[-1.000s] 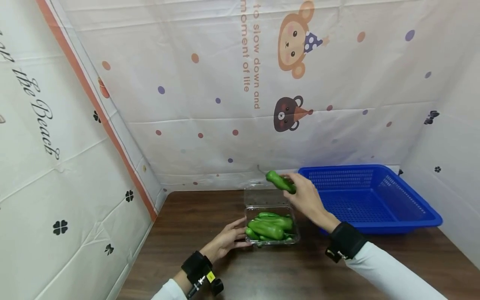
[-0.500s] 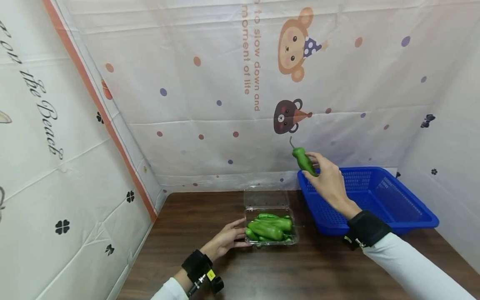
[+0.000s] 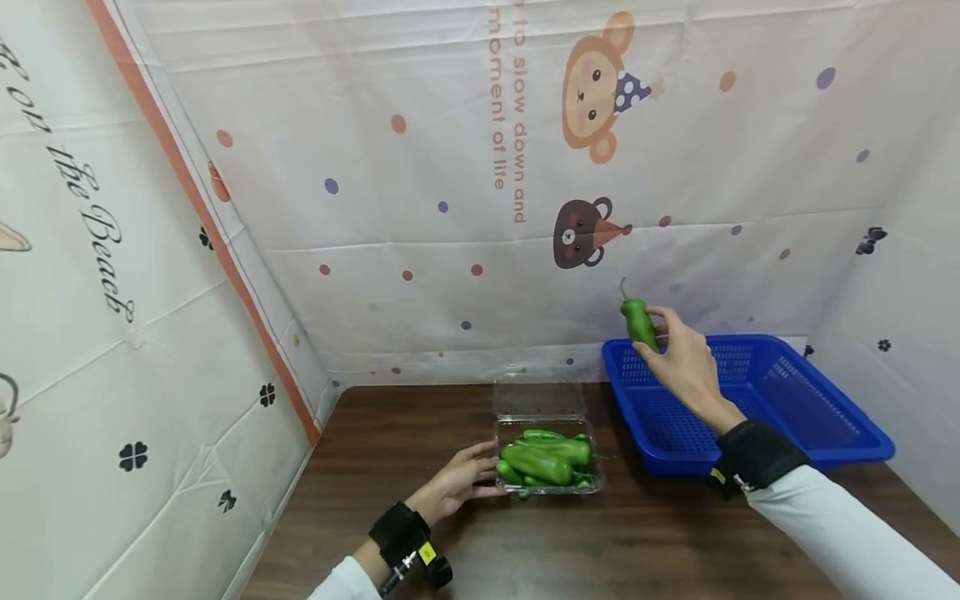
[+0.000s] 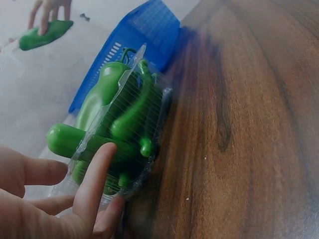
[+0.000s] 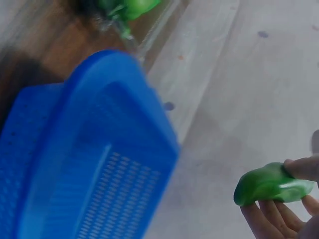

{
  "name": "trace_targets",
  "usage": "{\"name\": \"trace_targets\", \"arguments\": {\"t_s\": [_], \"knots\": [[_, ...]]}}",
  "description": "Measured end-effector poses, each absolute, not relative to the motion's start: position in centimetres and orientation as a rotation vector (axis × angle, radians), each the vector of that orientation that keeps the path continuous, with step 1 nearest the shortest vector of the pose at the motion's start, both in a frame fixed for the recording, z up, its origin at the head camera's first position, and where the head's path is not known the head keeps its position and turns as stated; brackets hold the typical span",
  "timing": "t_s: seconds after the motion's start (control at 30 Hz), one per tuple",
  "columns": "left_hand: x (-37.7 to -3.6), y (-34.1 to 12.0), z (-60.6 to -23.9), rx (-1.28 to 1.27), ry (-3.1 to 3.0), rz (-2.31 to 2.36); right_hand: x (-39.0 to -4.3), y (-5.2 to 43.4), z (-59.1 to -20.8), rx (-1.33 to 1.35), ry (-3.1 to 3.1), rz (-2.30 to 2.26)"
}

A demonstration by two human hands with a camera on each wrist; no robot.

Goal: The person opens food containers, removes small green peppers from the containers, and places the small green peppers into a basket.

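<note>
— What have you got in your right hand (image 3: 684,360)?

— One green pepper (image 3: 639,324), pinched between my thumb and fingertips, stalk end up. I hold it in the air above the near-left corner of the blue basket (image 3: 810,412), not touching it.

— And the left hand (image 3: 456,483)?

— It rests on the wooden table (image 3: 420,425), left of the basket. My fingers (image 4: 94,181) lie straight and slightly spread against the left side of the clear plastic box (image 3: 546,460), touching its wall.

— What is in that box?

— More green peppers (image 3: 542,455), heaped together. Its lid (image 3: 537,397) stands open behind them. The box sits just beside the basket's left wall.
</note>
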State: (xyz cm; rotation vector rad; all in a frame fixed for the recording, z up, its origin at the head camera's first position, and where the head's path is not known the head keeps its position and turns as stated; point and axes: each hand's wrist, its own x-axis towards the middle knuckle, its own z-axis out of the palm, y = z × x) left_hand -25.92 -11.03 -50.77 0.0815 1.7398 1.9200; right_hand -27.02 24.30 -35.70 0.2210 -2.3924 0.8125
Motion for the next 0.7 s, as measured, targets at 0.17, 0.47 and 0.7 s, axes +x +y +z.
{"name": "trace_targets", "arguments": {"t_s": [0.17, 0.47, 0.7], "knots": [[-25.6, -11.3, -50.8, 0.058, 1.739, 1.942, -27.7, 25.8, -37.5, 0.171, -2.508, 0.838], [-25.7, -10.9, -50.7, 0.032, 1.736, 1.941, -28.5, 27.8, -39.7, 0.087, -2.884, 0.794], [-25.9, -10.9, -50.7, 0.034, 1.735, 1.947, -29.0, 27.7, -40.9, 0.142, -3.075, 0.800]]}}
